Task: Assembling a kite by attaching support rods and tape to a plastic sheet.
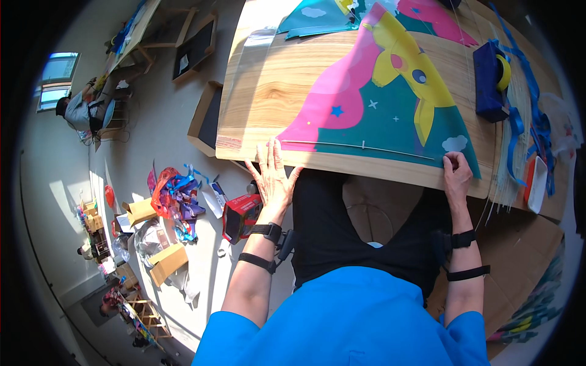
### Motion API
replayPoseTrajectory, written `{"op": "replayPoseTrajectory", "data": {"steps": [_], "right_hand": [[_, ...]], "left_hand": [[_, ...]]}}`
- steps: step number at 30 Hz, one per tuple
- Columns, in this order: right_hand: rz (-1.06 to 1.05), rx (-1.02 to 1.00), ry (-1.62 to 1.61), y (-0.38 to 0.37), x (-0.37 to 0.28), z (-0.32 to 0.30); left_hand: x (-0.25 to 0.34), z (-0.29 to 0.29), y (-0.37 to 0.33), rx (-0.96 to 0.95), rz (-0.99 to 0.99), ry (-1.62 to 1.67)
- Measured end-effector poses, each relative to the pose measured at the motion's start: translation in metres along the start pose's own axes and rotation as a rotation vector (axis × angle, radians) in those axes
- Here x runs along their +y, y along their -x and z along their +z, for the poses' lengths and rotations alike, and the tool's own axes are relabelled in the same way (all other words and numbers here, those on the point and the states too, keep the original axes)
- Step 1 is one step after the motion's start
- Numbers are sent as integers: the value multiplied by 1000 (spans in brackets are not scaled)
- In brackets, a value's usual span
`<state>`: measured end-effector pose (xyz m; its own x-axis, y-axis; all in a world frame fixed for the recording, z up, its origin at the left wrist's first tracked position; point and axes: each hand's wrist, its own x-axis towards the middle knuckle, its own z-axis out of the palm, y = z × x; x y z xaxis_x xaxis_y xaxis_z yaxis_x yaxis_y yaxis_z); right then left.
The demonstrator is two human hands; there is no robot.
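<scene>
A triangular kite sail point(390, 116), printed in pink, green and yellow with a cartoon animal, lies flat on the wooden table point(268, 91). Along its near edge runs a thin white rod point(366, 146). My left hand point(273, 180) rests at the table's front edge, fingers spread, with its fingertips by the sail's left corner. At the near right corner, beside the white cloud print, my right hand point(458, 175) has thumb and fingers closed on the sail's edge. The rod's right end stops a little short of those fingers.
A blue tape dispenser point(488, 82) stands right of the sail, near blue ribbons point(516, 131) and thin pale sticks point(503, 161). More printed sails point(323, 18) lie at the far side. A red box point(239, 216) and cardboard pieces point(168, 263) lie left below; people sit farther left.
</scene>
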<state>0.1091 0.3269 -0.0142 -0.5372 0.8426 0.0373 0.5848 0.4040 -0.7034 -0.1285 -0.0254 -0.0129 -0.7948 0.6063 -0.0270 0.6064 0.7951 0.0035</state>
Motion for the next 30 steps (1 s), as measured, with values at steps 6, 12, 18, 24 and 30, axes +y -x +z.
{"op": "replayPoseTrajectory", "data": {"steps": [6,12,18,24,30], "right_hand": [[31,19,-52,0,0,1],[34,29,-92,0,-9,3],[61,34,-121,2,-10,-2],[19,66,-130,2,-5,1],[22,58,-114,3,-10,1]], "left_hand": [[4,-1,-5,8,6,7],[-2,10,1,-36,5,-162],[1,10,-2,-66,1,-151],[1,9,-1,-77,-5,-132],[0,10,-1,-83,-2,-129]]}}
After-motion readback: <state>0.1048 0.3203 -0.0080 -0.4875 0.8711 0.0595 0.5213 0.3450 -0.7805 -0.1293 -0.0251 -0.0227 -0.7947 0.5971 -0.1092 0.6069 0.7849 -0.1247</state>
